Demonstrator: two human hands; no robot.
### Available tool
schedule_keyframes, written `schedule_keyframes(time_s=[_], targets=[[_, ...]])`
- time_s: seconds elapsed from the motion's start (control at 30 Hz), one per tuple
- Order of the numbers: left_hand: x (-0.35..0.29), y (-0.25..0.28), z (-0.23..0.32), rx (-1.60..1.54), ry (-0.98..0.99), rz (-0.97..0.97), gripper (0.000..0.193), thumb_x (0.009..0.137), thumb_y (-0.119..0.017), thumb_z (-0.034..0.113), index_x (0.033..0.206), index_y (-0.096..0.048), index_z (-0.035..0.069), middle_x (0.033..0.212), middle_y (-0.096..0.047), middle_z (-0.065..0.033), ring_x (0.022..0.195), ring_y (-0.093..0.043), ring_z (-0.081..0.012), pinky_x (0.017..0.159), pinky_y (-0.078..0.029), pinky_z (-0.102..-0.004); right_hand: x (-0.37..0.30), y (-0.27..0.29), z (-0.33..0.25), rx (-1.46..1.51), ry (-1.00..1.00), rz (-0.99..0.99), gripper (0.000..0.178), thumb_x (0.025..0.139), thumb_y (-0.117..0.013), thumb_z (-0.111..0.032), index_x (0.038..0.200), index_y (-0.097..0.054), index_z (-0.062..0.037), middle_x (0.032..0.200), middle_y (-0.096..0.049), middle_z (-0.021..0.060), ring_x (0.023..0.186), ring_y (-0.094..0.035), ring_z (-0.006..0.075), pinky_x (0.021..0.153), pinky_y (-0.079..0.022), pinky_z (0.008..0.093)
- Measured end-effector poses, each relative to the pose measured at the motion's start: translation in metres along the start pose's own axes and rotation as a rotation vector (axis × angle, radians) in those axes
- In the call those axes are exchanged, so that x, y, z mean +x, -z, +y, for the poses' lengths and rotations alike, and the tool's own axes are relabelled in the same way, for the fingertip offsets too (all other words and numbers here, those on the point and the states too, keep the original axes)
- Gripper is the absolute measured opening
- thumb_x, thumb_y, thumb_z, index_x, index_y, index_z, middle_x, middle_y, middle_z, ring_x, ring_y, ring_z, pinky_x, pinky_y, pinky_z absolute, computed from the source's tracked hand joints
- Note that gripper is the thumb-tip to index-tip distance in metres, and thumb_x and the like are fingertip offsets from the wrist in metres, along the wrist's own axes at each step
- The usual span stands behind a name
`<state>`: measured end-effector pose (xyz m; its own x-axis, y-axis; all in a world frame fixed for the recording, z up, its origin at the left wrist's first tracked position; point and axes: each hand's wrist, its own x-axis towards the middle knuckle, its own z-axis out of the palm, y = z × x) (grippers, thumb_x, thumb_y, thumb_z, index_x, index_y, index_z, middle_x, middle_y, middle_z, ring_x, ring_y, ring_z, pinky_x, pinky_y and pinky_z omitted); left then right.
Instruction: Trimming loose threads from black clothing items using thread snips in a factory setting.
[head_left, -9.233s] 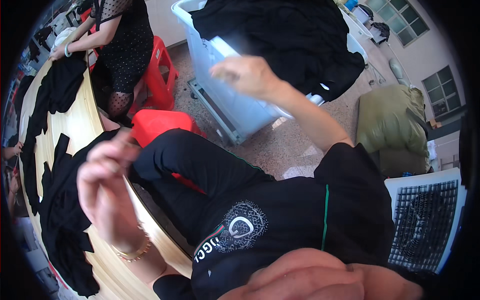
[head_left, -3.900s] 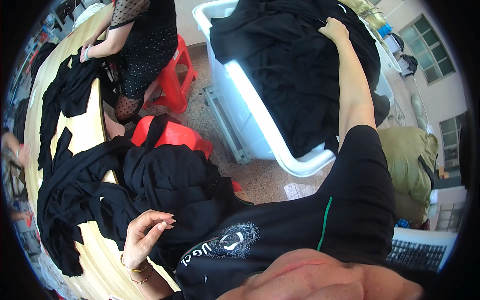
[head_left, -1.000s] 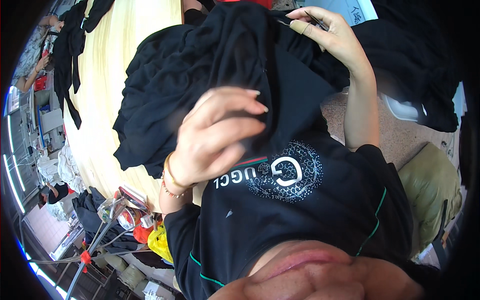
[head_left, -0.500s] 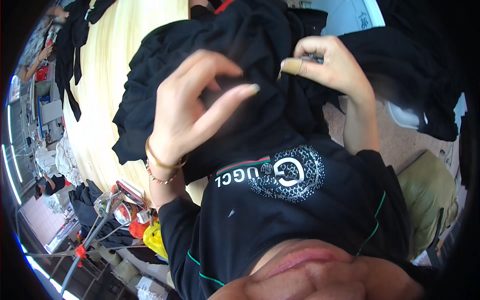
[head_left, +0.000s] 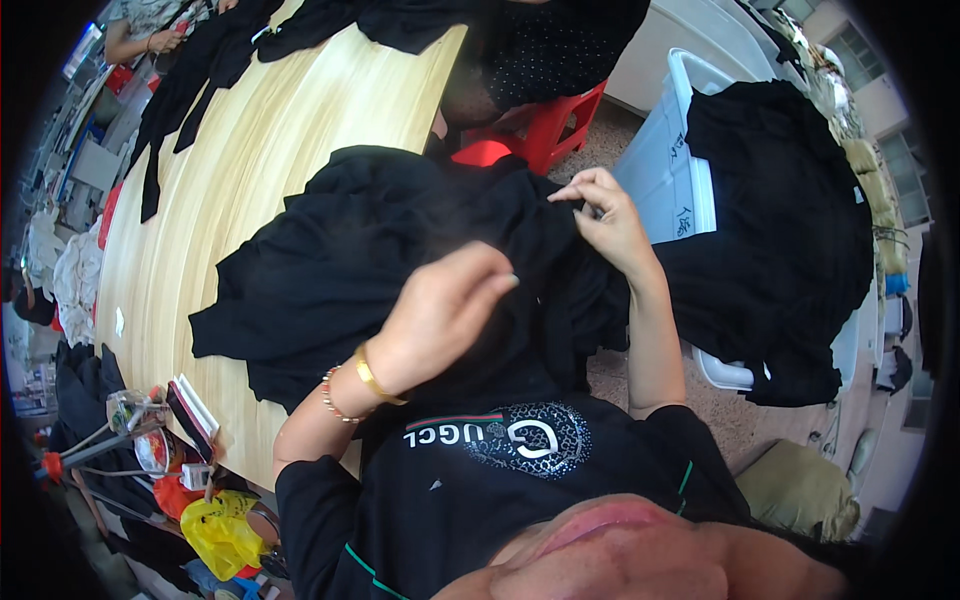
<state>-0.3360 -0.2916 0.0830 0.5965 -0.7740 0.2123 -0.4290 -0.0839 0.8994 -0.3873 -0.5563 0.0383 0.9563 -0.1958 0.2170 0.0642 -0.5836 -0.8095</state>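
Note:
A heap of black fabric [head_left: 330,270], seemingly a garment, spreads across the table's edge and down in front of me. Over its middle is my left hand [head_left: 445,315], fingers curled toward the thumb; whatever they may pinch is too small to make out. Gold and beaded bracelets circle that wrist. At the heap's right side my right hand [head_left: 605,220] is closed, thumb and fingers drawn together by the fabric. A small greyish thing seems to lie in its palm, but I cannot tell what it is.
The pale wooden table [head_left: 270,160] carries more black garments [head_left: 210,70] at its far end. A red stool [head_left: 560,130] stands beyond, near a seated person. To the right, black clothing [head_left: 780,240] hangs over a light-blue bin [head_left: 650,170]. A yellow bag [head_left: 220,535] hangs lower left.
The view has shifted, showing more of the table, stool and bin. The fingers of my left hand have drawn in toward its thumb. My right hand stays at the fabric's right side.

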Motion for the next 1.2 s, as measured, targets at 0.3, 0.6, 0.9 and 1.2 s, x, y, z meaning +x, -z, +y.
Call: schedule_keyframes(time_s=[0.3, 0.6, 0.9, 1.2], targets=[[-0.037, 0.108, -0.026, -0.585, 0.315, 0.359, 0.014, 0.094, -0.054, 0.012, 0.103, -0.059, 0.002, 0.092, -0.060, -0.0001, 0.084, -0.057, -0.0086, 0.080, -0.046, -0.0219, 0.017, 0.016, -0.095, 0.200, 0.072, -0.110, 0.012, 0.079, -0.073, -0.007, 0.088, -0.069, -0.0013, 0.069, -0.062, -0.0026, 0.056, -0.051, 0.0012, 0.050, -0.036, 0.0167], [0.017, 0.038, -0.004, 0.504, -0.340, 0.289, 0.039, 0.075, -0.076, 0.007, 0.111, -0.063, 0.004, 0.111, -0.062, -0.0113, 0.104, -0.060, -0.0267, 0.092, -0.048, -0.0338, 0.031, -0.014, -0.068, 0.355, -0.056, -0.142, 0.022, 0.094, -0.061, -0.030, 0.091, -0.063, -0.0077, 0.062, -0.045, -0.0101, 0.051, -0.033, -0.0032, 0.044, -0.023, 0.0171], [0.030, 0.006, -0.014, -0.020, -0.266, 0.092, 0.043, 0.078, -0.057, -0.005, 0.121, -0.054, 0.002, 0.112, -0.060, -0.0180, 0.104, -0.061, -0.0328, 0.089, -0.049, -0.0368, 0.011, 0.018, -0.089, 0.237, 0.010, -0.255, 0.018, 0.075, -0.075, -0.003, 0.089, -0.065, 0.0001, 0.086, -0.063, 0.0026, 0.082, -0.058, 0.0095, 0.074, -0.044, 0.0234], [0.024, 0.032, -0.002, -0.074, -0.202, 0.124, 0.028, 0.084, -0.055, -0.006, 0.109, -0.065, 0.001, 0.097, -0.068, -0.0134, 0.089, -0.066, -0.0228, 0.080, -0.051, -0.0290, 0.022, 0.007, -0.094, 0.134, 0.143, -0.185, 0.018, 0.076, -0.075, -0.005, 0.090, -0.064, -0.0016, 0.083, -0.057, 0.0014, 0.069, -0.049, 0.0063, 0.061, -0.036, 0.0198]])
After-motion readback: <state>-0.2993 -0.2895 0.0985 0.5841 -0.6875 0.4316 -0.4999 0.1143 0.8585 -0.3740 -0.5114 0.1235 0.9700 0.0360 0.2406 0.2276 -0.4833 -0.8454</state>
